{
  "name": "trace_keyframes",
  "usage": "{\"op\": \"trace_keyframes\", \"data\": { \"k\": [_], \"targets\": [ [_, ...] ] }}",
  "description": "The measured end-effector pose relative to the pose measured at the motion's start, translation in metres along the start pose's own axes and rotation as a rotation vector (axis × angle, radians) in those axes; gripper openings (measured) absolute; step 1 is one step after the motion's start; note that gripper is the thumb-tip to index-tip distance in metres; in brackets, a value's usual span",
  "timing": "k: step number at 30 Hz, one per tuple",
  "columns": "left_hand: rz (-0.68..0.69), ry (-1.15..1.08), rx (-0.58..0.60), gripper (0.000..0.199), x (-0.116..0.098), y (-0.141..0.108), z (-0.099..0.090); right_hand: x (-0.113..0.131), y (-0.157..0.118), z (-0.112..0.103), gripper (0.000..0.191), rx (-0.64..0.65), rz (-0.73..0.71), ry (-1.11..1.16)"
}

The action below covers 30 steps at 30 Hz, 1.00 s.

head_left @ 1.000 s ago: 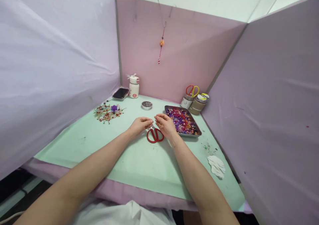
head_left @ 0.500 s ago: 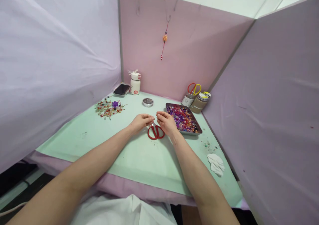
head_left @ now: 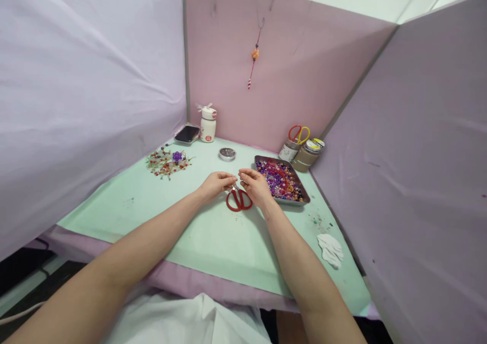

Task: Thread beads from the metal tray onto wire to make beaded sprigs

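My left hand and my right hand face each other over the middle of the table, fingertips a short gap apart. Thumb and fingers of each are pinched together; whatever they hold is too small to make out. Just below them lie red-handled scissors, their blades partly covered by my hands. Close to my right hand is a dark metal tray filled with purple, red and orange beads. Beyond the hands stands a small round clear case of tiny dark pieces.
A pile of strung beads lies at the left. Behind it are a phone and a white bottle. Two jars stand behind the tray, one holding scissors. White gloves lie right; a beaded ornament hangs on the back wall.
The view has shifted slightly, moving the scene a little in the picture. Both hands stay pinched in nearly the same place above the scissors.
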<state>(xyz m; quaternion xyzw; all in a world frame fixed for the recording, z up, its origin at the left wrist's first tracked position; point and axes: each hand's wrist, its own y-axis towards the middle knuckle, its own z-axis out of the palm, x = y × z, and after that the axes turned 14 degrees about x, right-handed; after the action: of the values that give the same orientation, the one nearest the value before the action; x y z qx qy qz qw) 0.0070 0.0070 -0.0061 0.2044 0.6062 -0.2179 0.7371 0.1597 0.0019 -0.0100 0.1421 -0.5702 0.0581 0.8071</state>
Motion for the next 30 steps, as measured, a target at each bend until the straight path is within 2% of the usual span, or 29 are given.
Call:
{"op": "trace_keyframes", "data": {
  "k": [7, 11, 16, 24, 30],
  "targets": [
    [0.019, 0.020, -0.022, 0.032, 0.0041, 0.0026, -0.0024, -0.0014, -0.0004, -0.0003, 0.035, -0.022, -0.017, -0.102],
    [0.041, 0.013, -0.028, 0.032, 0.0053, 0.0030, -0.0036, -0.0021, -0.0004, -0.0029, 0.036, 0.010, -0.029, -0.153],
    [0.068, 0.016, -0.032, 0.033, 0.0067, 0.0032, -0.0043, -0.0001, -0.0008, -0.0060, 0.032, 0.072, -0.017, -0.188],
    [0.065, 0.123, -0.053, 0.033, 0.0085, 0.0051, -0.0040, 0.0021, -0.0011, -0.0048, 0.027, 0.002, 0.003, -0.334],
    [0.062, 0.209, -0.049, 0.029, 0.0061, 0.0016, -0.0015, 0.0074, -0.0049, 0.0010, 0.016, -0.005, -0.072, -0.507]
  ]
}}
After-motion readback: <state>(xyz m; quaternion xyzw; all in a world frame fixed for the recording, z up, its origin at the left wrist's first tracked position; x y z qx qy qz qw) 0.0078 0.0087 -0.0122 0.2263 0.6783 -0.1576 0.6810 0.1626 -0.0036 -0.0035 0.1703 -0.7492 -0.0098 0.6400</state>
